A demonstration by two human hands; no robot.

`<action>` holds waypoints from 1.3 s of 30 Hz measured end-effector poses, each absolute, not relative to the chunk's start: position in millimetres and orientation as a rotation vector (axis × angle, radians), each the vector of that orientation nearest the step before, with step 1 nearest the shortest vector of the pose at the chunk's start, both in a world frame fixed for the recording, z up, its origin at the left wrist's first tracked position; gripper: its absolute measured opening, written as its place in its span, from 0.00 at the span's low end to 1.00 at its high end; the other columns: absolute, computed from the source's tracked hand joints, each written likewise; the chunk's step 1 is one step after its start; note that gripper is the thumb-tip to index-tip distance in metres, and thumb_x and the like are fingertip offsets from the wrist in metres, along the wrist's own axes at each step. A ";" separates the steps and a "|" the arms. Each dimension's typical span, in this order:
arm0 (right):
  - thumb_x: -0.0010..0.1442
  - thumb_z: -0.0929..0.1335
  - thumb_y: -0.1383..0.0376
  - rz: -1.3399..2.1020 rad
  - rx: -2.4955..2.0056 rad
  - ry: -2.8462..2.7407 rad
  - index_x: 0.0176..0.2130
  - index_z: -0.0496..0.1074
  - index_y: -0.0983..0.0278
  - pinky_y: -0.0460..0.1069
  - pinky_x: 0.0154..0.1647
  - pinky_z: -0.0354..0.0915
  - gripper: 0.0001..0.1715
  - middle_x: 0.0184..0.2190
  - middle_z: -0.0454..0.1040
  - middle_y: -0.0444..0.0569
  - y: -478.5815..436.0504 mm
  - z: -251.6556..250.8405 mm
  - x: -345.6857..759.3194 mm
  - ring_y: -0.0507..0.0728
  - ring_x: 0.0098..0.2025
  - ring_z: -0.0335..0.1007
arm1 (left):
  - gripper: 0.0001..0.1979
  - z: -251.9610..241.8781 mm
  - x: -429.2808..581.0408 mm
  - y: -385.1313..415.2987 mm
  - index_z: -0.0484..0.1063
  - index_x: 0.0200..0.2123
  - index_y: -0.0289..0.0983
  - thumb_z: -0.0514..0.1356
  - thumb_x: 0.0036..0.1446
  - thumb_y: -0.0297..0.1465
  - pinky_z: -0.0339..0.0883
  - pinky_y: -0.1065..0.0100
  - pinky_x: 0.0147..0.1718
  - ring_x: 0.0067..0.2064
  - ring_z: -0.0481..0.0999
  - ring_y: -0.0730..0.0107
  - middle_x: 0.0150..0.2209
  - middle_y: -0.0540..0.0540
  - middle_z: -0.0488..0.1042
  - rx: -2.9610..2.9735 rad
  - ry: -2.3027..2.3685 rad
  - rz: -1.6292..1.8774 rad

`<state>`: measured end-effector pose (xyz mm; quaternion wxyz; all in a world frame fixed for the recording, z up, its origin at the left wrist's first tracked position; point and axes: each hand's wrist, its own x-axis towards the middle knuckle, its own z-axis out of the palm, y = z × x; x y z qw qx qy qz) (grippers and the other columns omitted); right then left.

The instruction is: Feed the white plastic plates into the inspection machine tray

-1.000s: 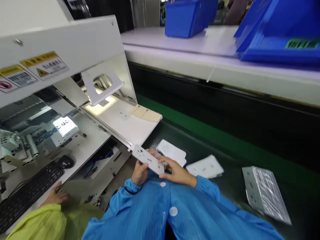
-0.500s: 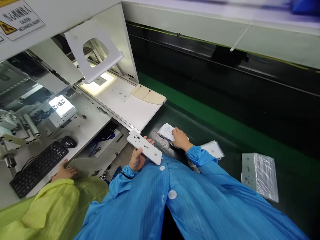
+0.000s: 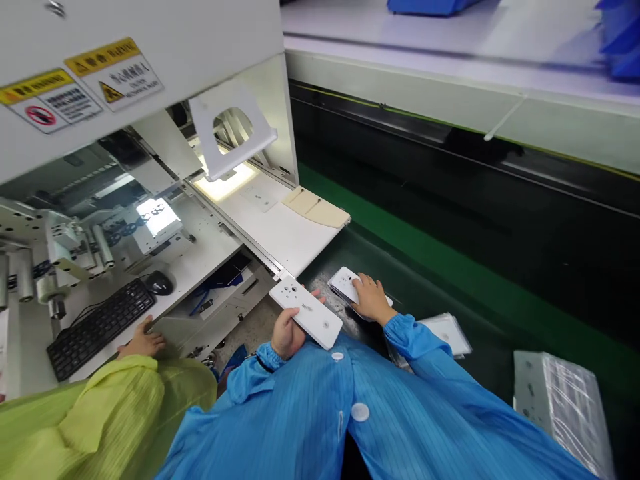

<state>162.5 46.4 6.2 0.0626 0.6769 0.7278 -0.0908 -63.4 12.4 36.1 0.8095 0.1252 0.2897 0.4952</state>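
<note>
My left hand (image 3: pixel 289 333) grips a long white plastic panel (image 3: pixel 306 312) with small holes, held flat close to my blue coat. My right hand (image 3: pixel 367 300) rests palm down on a small stack of white panels (image 3: pixel 344 281) lying on the dark conveyor belt (image 3: pixel 450 280); its fingers curl over the stack's near edge. A second loose stack of white panels (image 3: pixel 449 329) lies just to the right of my right sleeve.
A white machine with a lit feed tray (image 3: pixel 280 230) stands to the left. A person in a yellow coat has a hand (image 3: pixel 144 343) by a black keyboard (image 3: pixel 100 327) and mouse (image 3: pixel 159 283). A wrapped bundle of panels (image 3: pixel 560 407) lies at right. Blue bins (image 3: pixel 430 5) stand behind.
My right hand left the panel that both hands held and moved to the stack on the belt, where it stays. The left hand keeps holding the long panel.
</note>
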 end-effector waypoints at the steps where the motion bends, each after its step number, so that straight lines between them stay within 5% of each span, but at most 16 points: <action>1: 0.47 0.71 0.63 -0.254 2.072 2.242 0.49 0.64 0.69 0.64 0.55 0.51 0.30 0.58 0.56 0.65 45.7 10.8 160.4 0.71 0.59 0.52 | 0.34 36.7 -61.9 13.6 0.62 0.55 0.37 0.56 0.40 0.33 0.53 0.41 0.55 0.57 0.65 0.43 0.51 0.40 0.72 0.252 0.616 1.066; 5: 0.57 0.63 0.58 -0.671 2.382 2.476 0.43 0.68 0.67 0.57 0.49 0.62 0.17 0.45 0.70 0.57 36.9 35.4 140.4 0.62 0.48 0.66 | 0.33 39.9 -58.3 17.9 0.63 0.54 0.36 0.56 0.41 0.33 0.54 0.42 0.55 0.55 0.66 0.43 0.49 0.39 0.73 0.228 0.621 1.106; 8: 0.57 0.63 0.53 -1.419 2.278 2.487 0.42 0.68 0.64 0.51 0.35 0.67 0.20 0.33 0.73 0.49 24.9 50.6 119.8 0.56 0.34 0.69 | 0.30 43.7 -57.1 19.3 0.66 0.52 0.33 0.59 0.42 0.33 0.57 0.44 0.55 0.54 0.68 0.44 0.46 0.37 0.75 0.229 0.640 1.130; 11: 0.54 0.65 0.51 -1.674 2.193 2.438 0.42 0.68 0.63 0.48 0.29 0.65 0.21 0.29 0.71 0.45 15.5 55.9 106.2 0.54 0.29 0.67 | 0.28 46.1 -56.7 19.5 0.68 0.49 0.31 0.63 0.41 0.32 0.59 0.47 0.54 0.53 0.70 0.46 0.43 0.36 0.77 0.217 0.675 1.171; 17: 0.53 0.65 0.50 -1.550 2.319 2.468 0.30 0.69 0.62 0.47 0.24 0.61 0.18 0.21 0.66 0.42 14.4 50.8 105.6 0.52 0.24 0.61 | 0.30 39.3 -57.1 18.7 0.72 0.45 0.32 0.70 0.33 0.30 0.62 0.49 0.52 0.48 0.73 0.47 0.40 0.37 0.78 0.155 0.853 1.280; 24: 0.53 0.64 0.48 -1.574 2.493 2.367 0.33 0.70 0.63 0.49 0.24 0.63 0.21 0.23 0.69 0.45 19.8 47.2 111.8 0.55 0.25 0.65 | 0.26 31.6 -57.6 19.6 0.72 0.43 0.32 0.69 0.37 0.31 0.63 0.49 0.51 0.47 0.74 0.48 0.41 0.36 0.78 0.114 0.833 1.283; 28: 0.53 0.65 0.51 -1.088 2.467 2.609 0.42 0.67 0.62 0.57 0.41 0.67 0.22 0.39 0.72 0.53 15.3 52.5 109.2 0.62 0.41 0.69 | 0.25 32.7 -57.5 21.8 0.72 0.44 0.32 0.68 0.38 0.28 0.63 0.50 0.52 0.48 0.74 0.48 0.42 0.37 0.77 0.091 0.871 1.326; 31: 0.50 0.69 0.54 -0.844 2.171 2.781 0.45 0.65 0.62 0.61 0.56 0.58 0.25 0.55 0.62 0.57 10.6 56.7 104.1 0.65 0.57 0.57 | 0.24 34.2 -57.5 23.2 0.72 0.42 0.32 0.68 0.38 0.28 0.63 0.50 0.52 0.48 0.74 0.49 0.42 0.37 0.77 0.073 0.883 1.356; 39: 0.50 0.68 0.61 -0.862 1.927 2.809 0.46 0.60 0.63 0.61 0.54 0.60 0.25 0.50 0.63 0.58 26.3 55.9 85.6 0.64 0.53 0.60 | 0.24 34.6 -65.2 28.6 0.72 0.43 0.34 0.69 0.41 0.35 0.62 0.51 0.53 0.50 0.73 0.51 0.43 0.39 0.77 0.055 0.848 1.377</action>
